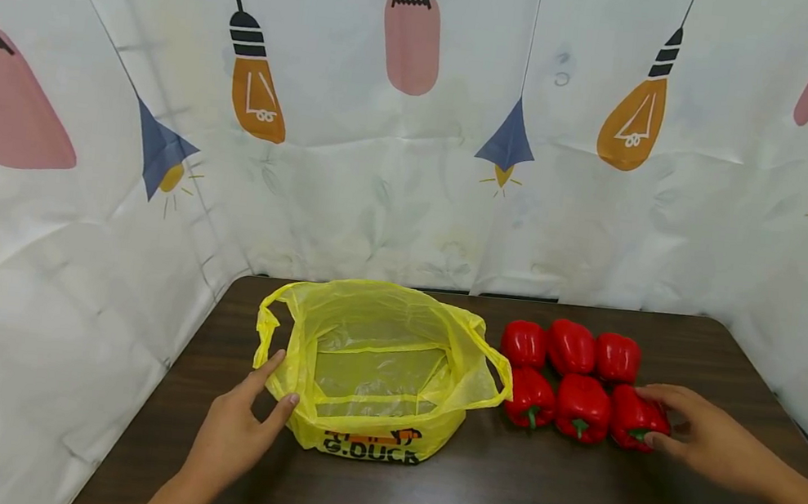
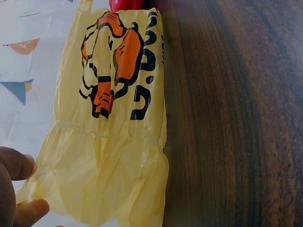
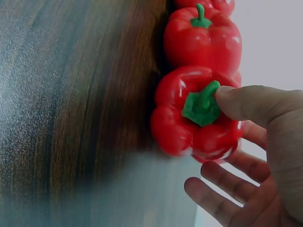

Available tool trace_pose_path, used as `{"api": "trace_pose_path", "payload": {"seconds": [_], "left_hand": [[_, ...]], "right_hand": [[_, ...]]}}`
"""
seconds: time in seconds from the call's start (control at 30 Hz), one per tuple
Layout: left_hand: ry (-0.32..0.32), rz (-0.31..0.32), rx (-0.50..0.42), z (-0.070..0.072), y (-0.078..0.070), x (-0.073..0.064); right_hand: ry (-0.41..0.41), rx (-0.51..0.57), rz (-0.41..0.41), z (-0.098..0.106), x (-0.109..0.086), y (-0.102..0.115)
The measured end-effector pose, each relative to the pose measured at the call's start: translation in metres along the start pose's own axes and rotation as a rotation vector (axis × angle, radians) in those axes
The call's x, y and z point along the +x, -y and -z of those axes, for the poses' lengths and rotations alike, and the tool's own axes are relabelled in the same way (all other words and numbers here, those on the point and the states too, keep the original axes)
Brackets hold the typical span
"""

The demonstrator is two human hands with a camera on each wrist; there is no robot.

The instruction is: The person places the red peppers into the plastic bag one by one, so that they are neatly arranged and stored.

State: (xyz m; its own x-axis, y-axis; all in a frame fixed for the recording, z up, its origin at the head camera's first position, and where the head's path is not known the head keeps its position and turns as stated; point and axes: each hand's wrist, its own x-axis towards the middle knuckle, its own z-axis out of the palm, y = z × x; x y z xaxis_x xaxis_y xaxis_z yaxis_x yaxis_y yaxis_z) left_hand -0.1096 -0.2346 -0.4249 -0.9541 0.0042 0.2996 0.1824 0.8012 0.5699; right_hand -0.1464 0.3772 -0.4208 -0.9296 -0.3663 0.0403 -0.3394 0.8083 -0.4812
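A yellow plastic bag with "G.DUCK" lettering stands on the table, its mouth spread wide. My left hand rests against the bag's left side, thumb and forefinger apart and fairly straight; the left wrist view shows their tips touching the plastic. At the right end of the front row, my right hand holds a red bell pepper with a green stem. Its thumb lies by the stem and the forefinger goes behind the pepper, while the other fingers are spread loosely.
Several more red bell peppers sit close together in two rows, just right of the bag's handle. The dark wooden table meets a white printed curtain at the back and sides.
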Motion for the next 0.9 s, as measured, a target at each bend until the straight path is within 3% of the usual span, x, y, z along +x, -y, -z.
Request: {"api": "trace_pose_path", "payload": {"seconds": [0.2,0.63,0.9], "left_hand": [[0.032,0.045,0.006,-0.001,-0.003,-0.001],[0.026,0.036,0.006,-0.003,-0.003,0.000],[0.032,0.049,-0.005,-0.004,-0.003,-0.001]], "right_hand": [[0.017,0.009,-0.024,0.003,0.002,-0.007],[0.043,0.156,-0.060,0.003,0.004,-0.014],[0.043,0.168,-0.062,0.005,0.001,-0.013]]}}
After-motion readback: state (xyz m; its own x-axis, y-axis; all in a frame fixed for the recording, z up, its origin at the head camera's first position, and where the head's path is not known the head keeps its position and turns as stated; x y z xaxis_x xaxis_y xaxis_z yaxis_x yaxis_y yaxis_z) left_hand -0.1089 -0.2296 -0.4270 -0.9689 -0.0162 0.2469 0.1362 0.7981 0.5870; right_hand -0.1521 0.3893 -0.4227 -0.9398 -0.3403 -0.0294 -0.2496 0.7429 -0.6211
